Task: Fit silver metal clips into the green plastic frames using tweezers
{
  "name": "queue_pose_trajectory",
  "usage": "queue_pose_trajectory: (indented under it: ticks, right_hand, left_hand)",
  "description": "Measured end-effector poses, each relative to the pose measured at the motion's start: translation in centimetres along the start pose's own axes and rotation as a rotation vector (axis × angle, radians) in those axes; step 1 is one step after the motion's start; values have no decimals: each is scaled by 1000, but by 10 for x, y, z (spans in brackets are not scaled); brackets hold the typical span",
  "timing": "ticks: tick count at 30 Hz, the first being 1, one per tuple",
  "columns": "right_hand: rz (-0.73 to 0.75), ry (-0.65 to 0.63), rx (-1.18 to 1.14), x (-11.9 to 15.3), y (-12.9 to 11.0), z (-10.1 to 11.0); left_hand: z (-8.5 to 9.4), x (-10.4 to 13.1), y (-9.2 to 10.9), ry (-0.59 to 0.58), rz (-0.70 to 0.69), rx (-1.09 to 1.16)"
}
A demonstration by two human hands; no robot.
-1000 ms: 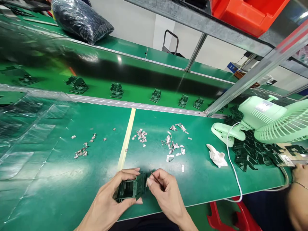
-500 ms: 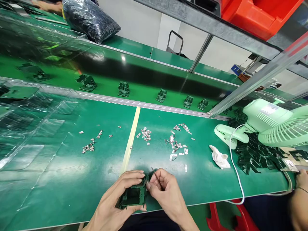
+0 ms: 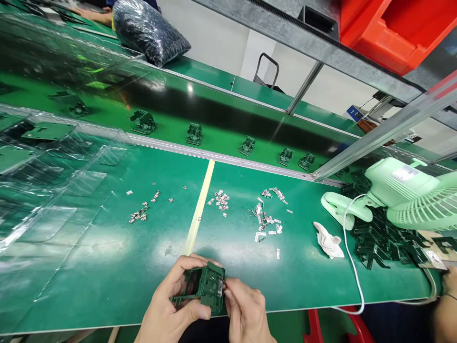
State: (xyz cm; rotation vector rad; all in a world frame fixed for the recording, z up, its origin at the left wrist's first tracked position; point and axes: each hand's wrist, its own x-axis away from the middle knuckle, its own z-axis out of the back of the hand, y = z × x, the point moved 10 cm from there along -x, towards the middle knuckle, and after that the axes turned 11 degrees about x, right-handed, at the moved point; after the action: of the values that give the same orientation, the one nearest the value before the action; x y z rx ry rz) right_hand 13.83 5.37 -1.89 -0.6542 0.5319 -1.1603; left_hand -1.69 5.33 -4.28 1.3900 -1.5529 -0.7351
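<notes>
My left hand is closed round a dark green plastic housing at the front edge of the bench, thumb low and fingers over the top. The housing is tilted, with slots and thin prongs on its left. A small shiny metal plate sits on its right side. My right hand is closed at that side, fingertips by the plate; a thin dark tool is pinched there, mostly hidden by the fingers. Beyond the hands lie loose metal plates and smaller metal pieces.
Yellow tape crosses the green bench. More metal pieces lie left, near clear plastic trays. Several green housings line the strip behind. Right are a white cloth, a clip fan, its cable, dark parts and another person's arm.
The housing has been turned in my left hand, so its side with the metal plate now shows. My right hand has rotated and moved slightly lower, hiding most of the thin tool.
</notes>
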Motion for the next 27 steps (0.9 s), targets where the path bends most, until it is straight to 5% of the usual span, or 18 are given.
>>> queue_pose_trajectory:
  ticks: [9,14,19,23,27]
  right_hand:
    - [18,99,18,10,9,-17]
    - [82,1,130,3,8,-21]
    - [154,-153,173,-44,-2,4]
    - [35,34,369,-97,8,33]
    - [-19,119,423,-136,17,28]
  left_hand:
    - [11,-7,-11,-48,20,10]
    - [12,-12,-1,-44,-13,-93]
    - [18,-16,15,41,-115,-439]
    - [14,-17,23,46,-340,-635]
    - [13,-16,13,69,-341,-717]
